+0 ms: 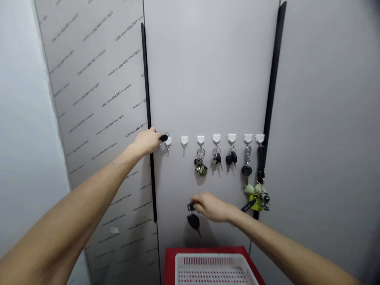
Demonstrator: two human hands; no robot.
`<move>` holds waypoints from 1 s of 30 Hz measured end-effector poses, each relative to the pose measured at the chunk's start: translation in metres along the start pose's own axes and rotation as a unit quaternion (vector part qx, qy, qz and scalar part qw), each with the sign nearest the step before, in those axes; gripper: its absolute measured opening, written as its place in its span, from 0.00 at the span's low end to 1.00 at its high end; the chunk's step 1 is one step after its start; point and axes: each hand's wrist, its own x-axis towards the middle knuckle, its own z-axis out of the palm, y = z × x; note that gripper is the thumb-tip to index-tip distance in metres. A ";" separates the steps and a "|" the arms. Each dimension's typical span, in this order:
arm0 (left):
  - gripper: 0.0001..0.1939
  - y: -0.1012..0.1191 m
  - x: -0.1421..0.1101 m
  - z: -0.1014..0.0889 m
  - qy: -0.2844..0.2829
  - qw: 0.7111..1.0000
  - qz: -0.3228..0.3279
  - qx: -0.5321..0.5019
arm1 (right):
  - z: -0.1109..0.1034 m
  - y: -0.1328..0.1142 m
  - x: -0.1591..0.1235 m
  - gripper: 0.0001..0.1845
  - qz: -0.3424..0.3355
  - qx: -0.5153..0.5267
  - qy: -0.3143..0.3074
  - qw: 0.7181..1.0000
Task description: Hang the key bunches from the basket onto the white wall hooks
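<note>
My left hand [147, 141] is closed on a bunch of keys with a black head [163, 137] and a thin ring, right by a white hook [168, 141] at the left end of the row. Its fingertips partly hide what it grips and another hook behind. Lower down, my right hand [211, 206] pinches a second bunch, a black car key [193, 221] dangling below its fingers over the basket. Between the two hands, a white hook [184, 140] carries no keys.
Farther right hang a key ring with a brass-coloured charm [202, 169], several black keys [231, 157], and a strap with a yellow-green pouch [255, 202]. Below, a white basket [213, 255] sits on a red surface [170, 265]. Long black handles [274, 59] edge the cabinet panel.
</note>
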 end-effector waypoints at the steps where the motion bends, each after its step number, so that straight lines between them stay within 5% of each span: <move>1: 0.16 -0.001 0.002 -0.001 0.023 1.000 -0.016 -0.007 | 0.011 0.003 -0.012 0.16 0.003 0.004 -0.035 0.999; 4: 0.16 0.009 -0.004 0.001 0.047 0.996 -0.023 -0.069 | 0.047 0.011 -0.047 0.16 0.022 0.011 -0.097 0.995; 6: 0.14 0.028 -0.021 0.011 0.030 0.988 0.033 -0.150 | 0.069 0.015 -0.067 0.17 0.039 0.019 -0.111 0.993; 10: 0.12 0.089 -0.093 0.061 -0.104 0.930 0.195 -0.292 | 0.083 0.025 -0.085 0.16 0.068 0.068 -0.128 0.987; 12: 0.11 0.122 -0.137 0.097 -0.182 0.907 0.222 -0.307 | 0.065 0.030 -0.079 0.14 0.083 0.093 -0.047 0.991; 15: 0.11 0.160 -0.189 0.146 -0.291 0.876 0.247 -0.294 | 0.014 0.037 -0.054 0.15 0.143 0.111 0.215 0.960; 17: 0.10 0.172 -0.203 0.165 -0.349 0.848 0.265 -0.297 | -0.023 0.041 -0.034 0.18 0.163 0.094 0.360 0.914; 19: 0.08 0.172 -0.197 0.167 -0.366 0.835 0.264 -0.316 | -0.050 0.044 -0.015 0.20 0.163 0.058 0.432 0.885; 22: 0.11 0.161 -0.156 0.147 -0.276 0.853 0.199 -0.395 | -0.065 0.050 0.006 0.23 0.182 0.021 0.458 0.870; 26: 0.16 0.152 -0.077 0.104 -0.018 0.850 -0.029 -0.525 | -0.062 0.059 0.016 0.17 0.218 0.043 0.475 0.851; 28: 0.22 0.154 -0.047 0.087 0.091 0.847 -0.115 -0.511 | -0.063 0.061 0.016 0.11 0.201 0.075 0.493 0.843; 30: 0.27 0.158 -0.027 0.077 0.140 0.858 -0.134 -0.476 | -0.070 0.059 0.014 0.09 0.175 0.109 0.508 0.836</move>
